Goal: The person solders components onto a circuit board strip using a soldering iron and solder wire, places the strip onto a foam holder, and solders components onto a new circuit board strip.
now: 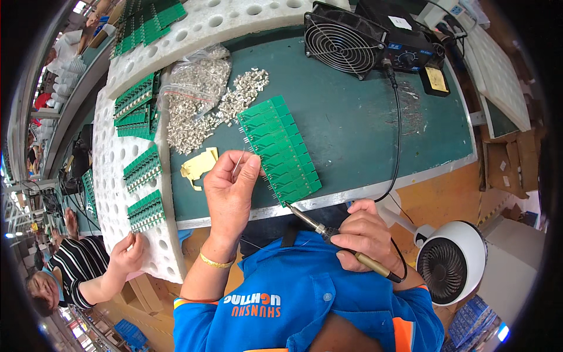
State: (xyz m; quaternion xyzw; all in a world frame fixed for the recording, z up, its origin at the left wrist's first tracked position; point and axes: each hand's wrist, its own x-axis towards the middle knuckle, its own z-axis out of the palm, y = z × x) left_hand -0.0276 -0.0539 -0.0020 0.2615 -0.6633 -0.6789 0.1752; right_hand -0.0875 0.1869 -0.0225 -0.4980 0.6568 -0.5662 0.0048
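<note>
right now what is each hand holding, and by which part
Right hand: a soldering iron, by its handle. Left hand: a thin wire, between thumb and fingers; whether it also grips the green board's edge is unclear.

"What sort of place are we in?"

"An electronics assembly workshop. We see a soldering station (404, 51) and a soldering iron (306, 219) at a green-topped workbench (346, 129), with a heap of small metal parts (190, 130)."

"Do we see work in quantity?"

"Yes: green circuit boards (142, 169) stand in rows in pierced white foam (171, 223)."

"And people?"

"We have a blue work shirt (311, 273) with orange trim at this bench, and another person (85, 267) beside the foam."

"What about the far left?"

"We seem to have another long bench (92, 57) there, though the fisheye rim makes it hard to read."
</note>
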